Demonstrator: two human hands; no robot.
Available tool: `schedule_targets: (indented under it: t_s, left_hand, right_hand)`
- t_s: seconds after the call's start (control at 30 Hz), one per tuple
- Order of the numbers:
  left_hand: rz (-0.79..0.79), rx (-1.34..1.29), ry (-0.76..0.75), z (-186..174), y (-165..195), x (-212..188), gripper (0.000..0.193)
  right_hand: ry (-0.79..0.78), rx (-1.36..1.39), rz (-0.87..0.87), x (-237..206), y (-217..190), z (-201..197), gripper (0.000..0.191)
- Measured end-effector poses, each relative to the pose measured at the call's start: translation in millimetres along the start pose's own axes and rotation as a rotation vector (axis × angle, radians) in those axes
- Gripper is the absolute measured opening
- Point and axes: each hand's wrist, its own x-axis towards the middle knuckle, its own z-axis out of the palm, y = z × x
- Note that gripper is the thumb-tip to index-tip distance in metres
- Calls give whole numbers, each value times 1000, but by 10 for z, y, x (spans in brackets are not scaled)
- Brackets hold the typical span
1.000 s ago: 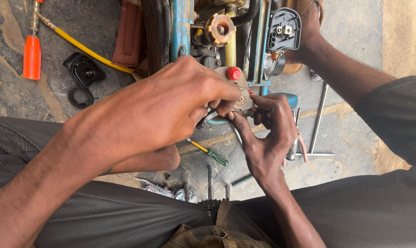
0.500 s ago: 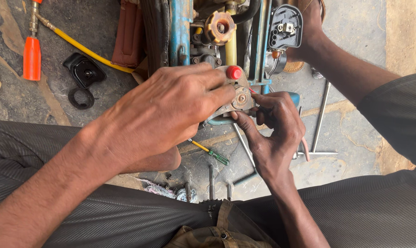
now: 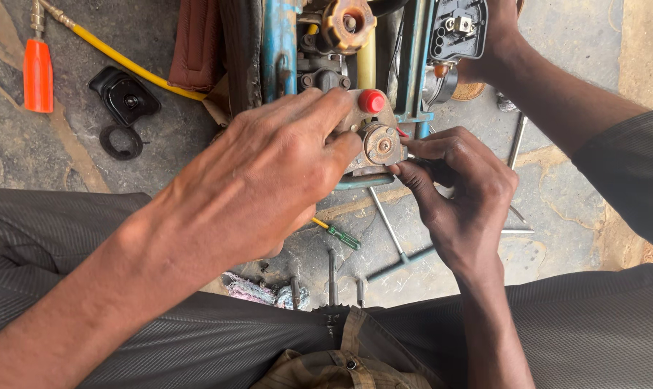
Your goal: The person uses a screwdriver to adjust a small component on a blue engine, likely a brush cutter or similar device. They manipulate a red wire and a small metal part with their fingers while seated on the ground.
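Note:
My left hand (image 3: 269, 173) grips a rusty metal part (image 3: 373, 148) that has a red knob (image 3: 372, 101) and a round disc on its face. This part sits at the lower end of a blue-framed machine (image 3: 280, 43). My right hand (image 3: 460, 191) comes up from below, and its fingertips pinch at the right edge of the disc. What lies between those fingertips is hidden. Another person's hand (image 3: 496, 32) reaches in from the upper right and holds a black plastic cover (image 3: 458, 29) against the machine.
On the concrete floor lie a green-handled screwdriver (image 3: 337, 234), several metal rods (image 3: 388, 227), a black cap with a ring (image 3: 125, 101), a yellow hose (image 3: 125, 61) and an orange handle (image 3: 37, 75). My dark trousers (image 3: 45, 238) fill the lower edge.
My right hand has moved up and closer to the disc, its fingers now pinched at its edge. My left hand keeps its grip on the rusty part.

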Motion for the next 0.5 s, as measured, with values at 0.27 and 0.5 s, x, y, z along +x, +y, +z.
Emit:
schedule_targets:
  t_s: [0.27, 0.5]
  left_hand:
    - [-12, 32, -11, -14, -48, -120, 32]
    - [-3, -10, -25, -72, -12, -123, 40]
  right_hand:
    - [-46, 61, 25, -25, -47, 9, 13]
    - [-60, 44, -2, -13, -30, -34, 13]
